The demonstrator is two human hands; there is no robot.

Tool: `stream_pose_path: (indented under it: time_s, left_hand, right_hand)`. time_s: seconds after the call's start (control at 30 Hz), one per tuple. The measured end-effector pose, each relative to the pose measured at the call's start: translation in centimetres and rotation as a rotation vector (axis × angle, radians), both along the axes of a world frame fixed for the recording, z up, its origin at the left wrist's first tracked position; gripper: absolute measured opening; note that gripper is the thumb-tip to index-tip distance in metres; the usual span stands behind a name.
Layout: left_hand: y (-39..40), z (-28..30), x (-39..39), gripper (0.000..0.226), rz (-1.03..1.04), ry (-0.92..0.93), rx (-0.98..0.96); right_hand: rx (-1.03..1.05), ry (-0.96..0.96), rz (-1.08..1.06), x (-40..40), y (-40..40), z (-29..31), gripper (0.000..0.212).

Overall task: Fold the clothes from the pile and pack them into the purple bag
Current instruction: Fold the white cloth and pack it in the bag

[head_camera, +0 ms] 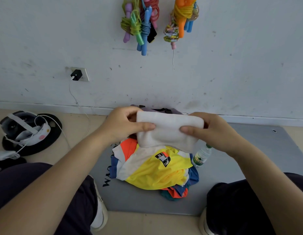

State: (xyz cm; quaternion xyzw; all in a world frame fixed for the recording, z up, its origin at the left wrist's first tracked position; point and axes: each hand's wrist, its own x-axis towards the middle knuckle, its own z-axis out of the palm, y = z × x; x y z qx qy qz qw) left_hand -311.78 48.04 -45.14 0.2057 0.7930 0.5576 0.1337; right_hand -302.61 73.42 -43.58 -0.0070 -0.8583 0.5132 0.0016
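At nine o'clock a headset (pixel 24 128) lies on a black disc (pixel 45 143) on the floor. At the centre the left hand (pixel 120 125) and the right hand (pixel 213 131) each pinch one end of a folded white cloth (pixel 167 131), held above the pile of clothes (pixel 155 168) on the grey mat (pixel 232 167), with the purple bag (pixel 147 108) just behind at twelve o'clock. A water bottle (pixel 200 156) lies beside the pile at three o'clock.

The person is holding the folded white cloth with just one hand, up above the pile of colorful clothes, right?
Not quite. Both hands hold the folded white cloth: the left hand grips one end and the right hand the other. The head view shows it. The rest is right: it is held above the pile of colorful clothes.
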Motion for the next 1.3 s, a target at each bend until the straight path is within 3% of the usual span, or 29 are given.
stream_pose_path:
  time_s: [0.1,0.2,0.27,0.3,0.37,0.47,0.53,0.63,0.67,0.73,0.8,0.87,1.0,1.13,1.23,1.3]
  left_hand:
    - [-0.8,0.5,-0.3,0.036,-0.120,-0.165,0.057]
    - [-0.3,-0.3,-0.4,0.043,0.006,-0.087,-0.058]
    - [0.7,-0.9,0.0,0.031,0.201,0.022,-0.080]
    - [1.3,-0.9,0.3,0.027,0.216,-0.026,-0.014]
    - [3.2,0.0,1.0,0.034,0.056,-0.300,0.177]
    - [5.7,0.4,0.3,0.057,0.033,-0.569,0.394]
    - [6.3,-0.3,-1.4,0.050,0.212,-0.577,0.471]
    - [6.3,-2.9,-4.2,0.042,0.214,-0.559,0.509]
    - [6.5,-3.9,-4.9,0.043,0.150,-0.589,0.534]
    - [7.0,-6.3,-6.5,0.045,0.022,-0.650,0.555]
    - [7.8,-9.1,-8.4,0.046,-0.021,-0.646,0.461]
    - [8.5,-12.4,-10.5,0.044,0.032,-0.550,0.237]
    - [8.8,-19.8,-15.7,0.035,0.121,-0.107,-0.303]
    - [9.2,-25.3,-20.8,0.056,-0.084,0.231,-0.577]
    - [10.7,-28.2,-24.1,0.069,-0.244,0.308,-0.735]
    - [11.3,-29.8,-25.3,0.076,-0.349,0.231,-0.851]
  right_hand:
    - [-0.174,-0.071,0.121,0.6,0.1,0.7,0.021]
    - [-0.238,-0.095,0.075,0.7,-0.3,0.6,0.017]
    - [-0.044,0.032,-0.135,0.3,-0.8,-0.1,0.024]
    - [0.090,0.129,-0.258,0.1,-1.3,-0.5,0.029]
    - [0.360,0.356,-0.361,-0.2,-3.3,-0.7,0.036]
    - [0.538,0.511,-0.045,-1.0,-5.7,-1.0,0.050]
    - [0.422,0.492,0.072,-2.4,-5.4,-1.1,0.044]
    - [0.133,0.407,-0.265,-5.6,-3.7,-2.0,0.038]
    - [0.018,0.265,-0.334,-6.9,-2.9,-2.6,0.044]
    - [-0.335,-0.114,-0.189,-9.3,-1.5,-5.0,0.051]
    - [-0.552,-0.362,-0.054,-11.1,-0.3,-8.8,0.049]
    - [-0.590,-0.469,-0.098,-12.7,1.0,-12.8,0.048]
    - [-0.610,-0.642,-0.362,-16.0,5.0,-19.7,0.051]
    - [-0.627,-0.887,-0.324,-19.6,8.1,-23.4,0.052]
    - [-0.663,-0.899,-0.346,-22.9,9.5,-25.5,0.046]
    - [-0.674,-0.855,-0.407,-25.1,9.8,-26.5,0.043]
